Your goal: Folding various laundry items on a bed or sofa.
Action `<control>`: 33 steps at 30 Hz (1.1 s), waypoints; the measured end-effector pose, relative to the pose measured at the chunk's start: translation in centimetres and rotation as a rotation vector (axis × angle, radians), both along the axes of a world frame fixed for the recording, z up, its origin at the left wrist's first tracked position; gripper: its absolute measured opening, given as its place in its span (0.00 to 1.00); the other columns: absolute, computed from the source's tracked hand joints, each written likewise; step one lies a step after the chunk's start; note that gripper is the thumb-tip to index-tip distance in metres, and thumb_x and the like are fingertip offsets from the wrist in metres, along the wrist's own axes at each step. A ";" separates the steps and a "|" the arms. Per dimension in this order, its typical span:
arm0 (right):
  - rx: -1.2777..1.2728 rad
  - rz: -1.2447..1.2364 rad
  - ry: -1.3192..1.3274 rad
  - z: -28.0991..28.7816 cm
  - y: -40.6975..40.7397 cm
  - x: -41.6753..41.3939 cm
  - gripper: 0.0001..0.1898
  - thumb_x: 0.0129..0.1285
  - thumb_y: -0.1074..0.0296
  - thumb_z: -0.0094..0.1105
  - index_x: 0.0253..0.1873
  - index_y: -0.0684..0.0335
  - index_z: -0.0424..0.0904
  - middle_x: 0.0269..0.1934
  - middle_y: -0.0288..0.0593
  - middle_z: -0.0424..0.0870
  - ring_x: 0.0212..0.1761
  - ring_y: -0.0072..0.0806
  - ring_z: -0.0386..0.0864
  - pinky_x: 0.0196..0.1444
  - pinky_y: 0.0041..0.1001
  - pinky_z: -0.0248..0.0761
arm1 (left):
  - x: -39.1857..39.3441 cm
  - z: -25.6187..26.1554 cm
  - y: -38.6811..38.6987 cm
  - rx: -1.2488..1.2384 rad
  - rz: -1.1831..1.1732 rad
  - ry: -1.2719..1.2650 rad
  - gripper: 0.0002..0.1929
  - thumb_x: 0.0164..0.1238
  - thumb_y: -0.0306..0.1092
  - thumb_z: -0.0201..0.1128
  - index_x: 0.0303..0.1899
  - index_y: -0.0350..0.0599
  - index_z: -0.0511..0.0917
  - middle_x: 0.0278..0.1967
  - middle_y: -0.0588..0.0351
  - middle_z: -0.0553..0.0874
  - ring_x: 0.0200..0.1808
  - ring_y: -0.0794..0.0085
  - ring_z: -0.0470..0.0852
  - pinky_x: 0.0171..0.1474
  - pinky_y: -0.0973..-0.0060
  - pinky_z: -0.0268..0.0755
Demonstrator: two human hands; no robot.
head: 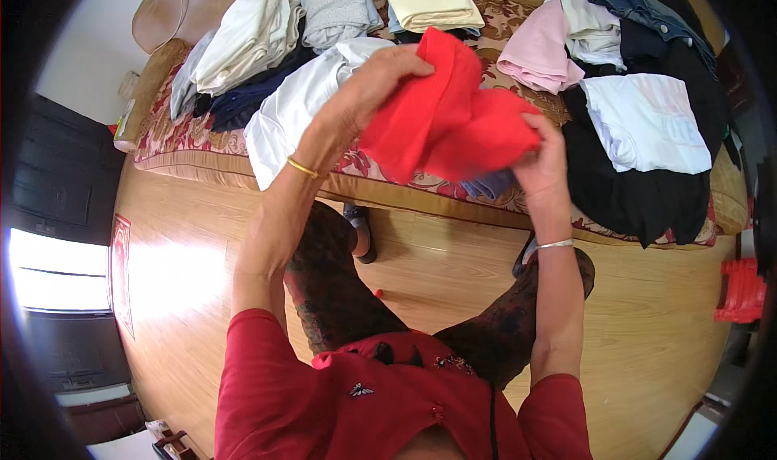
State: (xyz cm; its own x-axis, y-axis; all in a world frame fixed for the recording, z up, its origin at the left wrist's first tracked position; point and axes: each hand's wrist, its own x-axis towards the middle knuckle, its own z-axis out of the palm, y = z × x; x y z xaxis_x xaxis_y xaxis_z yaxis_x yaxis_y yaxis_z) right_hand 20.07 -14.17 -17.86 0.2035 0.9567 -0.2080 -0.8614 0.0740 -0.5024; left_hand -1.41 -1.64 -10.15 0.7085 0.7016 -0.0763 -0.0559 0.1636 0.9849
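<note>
A bright red cloth garment (pixel 437 120) is held up in front of the sofa, bunched and partly folded. My left hand (pixel 385 74) grips its upper left edge, thumb on top. On the other side my right hand (pixel 542 153) pinches the right end between thumb and fingers. Just behind my left hand, a white garment (pixel 291 102) lies spread and hangs over the seat edge. A small blue folded cloth (pixel 489 184) shows partly beneath the red one, which hides the rest of it.
The patterned sofa seat (pixel 358 162) bears folded white clothes (pixel 246 41), a grey garment (pixel 337 11), a cream stack (pixel 431 2), a pink garment (pixel 537 53), a denim item (pixel 643 5), a white shirt (pixel 649 120) and black cloth (pixel 631 199). A red plastic object (pixel 740 290) stands at right.
</note>
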 end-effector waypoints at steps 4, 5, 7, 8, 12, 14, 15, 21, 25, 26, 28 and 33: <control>0.069 -0.033 0.120 0.7 -0.6 2.4 0.12 0.62 0.70 0.56 0.49 0.67 0.78 0.46 0.48 0.84 0.49 0.38 0.82 0.55 0.34 0.75 | -1.0 -1.2 1.6 -0.187 -0.088 -0.159 0.20 0.67 0.28 0.54 0.59 0.33 0.70 0.53 0.50 0.80 0.51 0.68 0.82 0.59 0.71 0.75; 0.034 -0.064 0.147 0.6 -0.6 2.6 0.13 0.63 0.69 0.57 0.50 0.67 0.78 0.48 0.48 0.83 0.51 0.38 0.81 0.57 0.34 0.73 | -1.0 -2.2 1.9 -0.201 -0.059 -0.155 0.19 0.68 0.28 0.54 0.59 0.33 0.70 0.53 0.50 0.81 0.51 0.68 0.82 0.59 0.71 0.74; 0.073 -0.103 0.071 0.1 -0.1 2.4 0.14 0.64 0.67 0.57 0.52 0.67 0.77 0.50 0.47 0.82 0.53 0.37 0.79 0.59 0.35 0.71 | -1.1 -4.7 2.6 -0.244 0.006 -0.147 0.19 0.69 0.28 0.54 0.59 0.33 0.70 0.53 0.50 0.81 0.52 0.68 0.81 0.60 0.70 0.74; 0.111 -0.121 0.003 -0.3 0.3 2.3 0.16 0.66 0.65 0.57 0.54 0.66 0.76 0.52 0.47 0.81 0.56 0.36 0.78 0.61 0.35 0.69 | -1.3 -5.8 2.9 -0.319 0.107 -0.105 0.18 0.70 0.28 0.53 0.59 0.34 0.71 0.54 0.50 0.80 0.53 0.68 0.81 0.61 0.70 0.73; -0.021 -0.097 -0.052 -1.5 1.6 2.1 0.18 0.65 0.65 0.61 0.56 0.67 0.74 0.54 0.46 0.80 0.58 0.35 0.76 0.62 0.35 0.68 | -2.0 -7.7 3.5 -0.402 0.129 -0.180 0.18 0.70 0.31 0.55 0.58 0.34 0.71 0.54 0.51 0.80 0.54 0.68 0.81 0.61 0.70 0.72; 0.024 -0.077 -0.104 -1.8 1.9 1.9 0.18 0.64 0.68 0.61 0.57 0.67 0.73 0.54 0.45 0.80 0.58 0.34 0.76 0.61 0.34 0.69 | -2.2 -7.3 3.1 -0.415 0.191 -0.066 0.18 0.69 0.33 0.57 0.57 0.34 0.72 0.53 0.52 0.81 0.51 0.68 0.82 0.58 0.69 0.74; -0.032 -0.102 -0.137 -1.8 2.0 1.8 0.19 0.63 0.71 0.62 0.57 0.68 0.72 0.54 0.45 0.80 0.57 0.34 0.77 0.60 0.33 0.70 | -2.2 -7.1 2.7 -0.409 0.192 -0.062 0.18 0.69 0.33 0.57 0.57 0.34 0.72 0.53 0.52 0.81 0.51 0.68 0.82 0.58 0.69 0.74; -0.077 -0.169 -0.566 -1.6 1.9 0.2 0.27 0.56 0.86 0.56 0.62 0.72 0.68 0.55 0.48 0.78 0.55 0.34 0.78 0.61 0.30 0.69 | -2.1 -6.7 0.5 0.005 0.257 0.147 0.14 0.65 0.26 0.58 0.52 0.33 0.75 0.45 0.50 0.84 0.43 0.70 0.84 0.48 0.75 0.78; -0.008 -0.213 -0.586 -1.3 1.8 -0.3 0.30 0.56 0.87 0.55 0.66 0.71 0.64 0.60 0.47 0.74 0.61 0.32 0.74 0.65 0.29 0.65 | -3.4 -7.4 0.9 -0.101 0.327 -0.029 0.14 0.63 0.23 0.59 0.50 0.32 0.75 0.44 0.49 0.84 0.41 0.70 0.84 0.47 0.74 0.79; 0.010 -0.197 -0.584 -1.3 1.8 -0.3 0.30 0.56 0.87 0.55 0.66 0.71 0.64 0.61 0.47 0.74 0.62 0.32 0.73 0.65 0.29 0.64 | -3.6 -7.6 1.0 -0.143 0.341 -0.001 0.13 0.63 0.23 0.59 0.50 0.32 0.75 0.44 0.49 0.84 0.41 0.70 0.84 0.47 0.73 0.80; 0.032 -0.183 -0.578 -1.2 1.8 -0.3 0.31 0.56 0.87 0.54 0.67 0.70 0.63 0.62 0.47 0.73 0.62 0.32 0.73 0.66 0.28 0.63 | -3.8 -7.9 1.0 -0.196 0.305 -0.026 0.13 0.63 0.23 0.59 0.49 0.32 0.75 0.44 0.49 0.84 0.41 0.70 0.85 0.46 0.73 0.80; 0.087 -0.086 -0.364 -1.6 1.5 0.2 0.31 0.60 0.84 0.51 0.70 0.68 0.58 0.64 0.47 0.70 0.65 0.35 0.70 0.68 0.32 0.61 | -3.6 -7.3 0.3 -0.274 0.320 -0.017 0.14 0.63 0.23 0.59 0.50 0.32 0.74 0.45 0.48 0.84 0.42 0.69 0.85 0.47 0.72 0.80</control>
State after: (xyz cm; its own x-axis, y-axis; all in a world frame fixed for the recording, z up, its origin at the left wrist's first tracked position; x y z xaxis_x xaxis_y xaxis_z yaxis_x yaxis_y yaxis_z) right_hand 20.24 -12.69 -19.46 0.3294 0.9438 -0.0258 -0.6163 0.1942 -0.7632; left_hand -5.02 -1.37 -17.47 0.4608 0.8418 -0.2812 -0.1620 0.3913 0.9059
